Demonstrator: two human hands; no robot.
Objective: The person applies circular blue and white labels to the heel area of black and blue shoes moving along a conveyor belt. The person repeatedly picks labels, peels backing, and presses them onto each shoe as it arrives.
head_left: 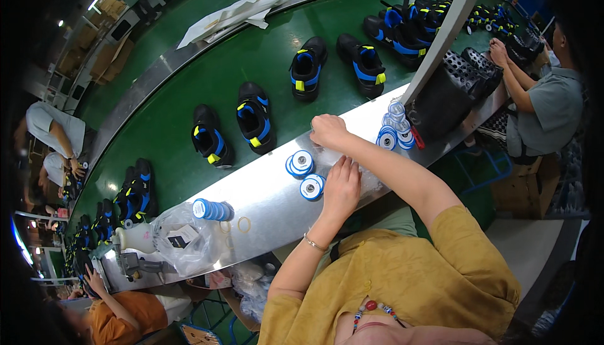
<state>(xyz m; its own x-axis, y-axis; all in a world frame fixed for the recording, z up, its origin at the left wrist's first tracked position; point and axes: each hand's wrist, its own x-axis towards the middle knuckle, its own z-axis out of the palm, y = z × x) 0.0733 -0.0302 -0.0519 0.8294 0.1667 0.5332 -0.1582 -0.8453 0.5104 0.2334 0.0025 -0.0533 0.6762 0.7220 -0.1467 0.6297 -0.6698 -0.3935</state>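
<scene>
Mustard-yellow short-sleeved top (409, 282), thin bracelet (313, 243) at the left wrist, beaded necklace (372, 309) in red, white and blue, bare forearms, bare hands

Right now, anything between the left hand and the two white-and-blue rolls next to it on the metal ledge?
Nothing visible. The left hand rests on the metal ledge with one roll at its fingertips and the other roll just beyond it. The right hand lies further along, not between them.
</scene>
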